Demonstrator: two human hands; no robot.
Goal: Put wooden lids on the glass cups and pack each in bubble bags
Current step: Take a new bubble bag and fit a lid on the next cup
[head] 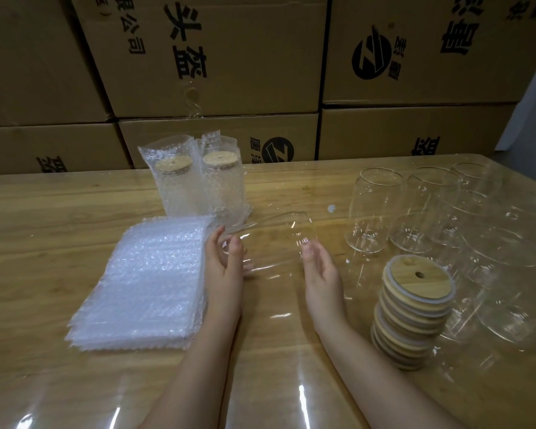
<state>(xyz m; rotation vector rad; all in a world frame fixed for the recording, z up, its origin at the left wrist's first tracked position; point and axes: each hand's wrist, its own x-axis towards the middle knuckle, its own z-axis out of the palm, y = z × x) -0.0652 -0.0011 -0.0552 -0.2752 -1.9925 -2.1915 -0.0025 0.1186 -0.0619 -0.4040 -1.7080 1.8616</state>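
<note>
A clear glass cup lies on its side in the air above the table, between my two hands. My left hand grips its base end with thumb and fingers curled round it. My right hand touches the cup's other end, fingers nearly straight. To the right stands a leaning stack of several wooden lids, each with a small hole. A flat pile of bubble bags lies left of my left hand. Behind it stand two lidded cups packed in bubble bags.
Several empty glass cups stand crowded on the right side of the wooden table, which has a clear plastic cover. Stacked cardboard boxes form a wall along the table's far edge.
</note>
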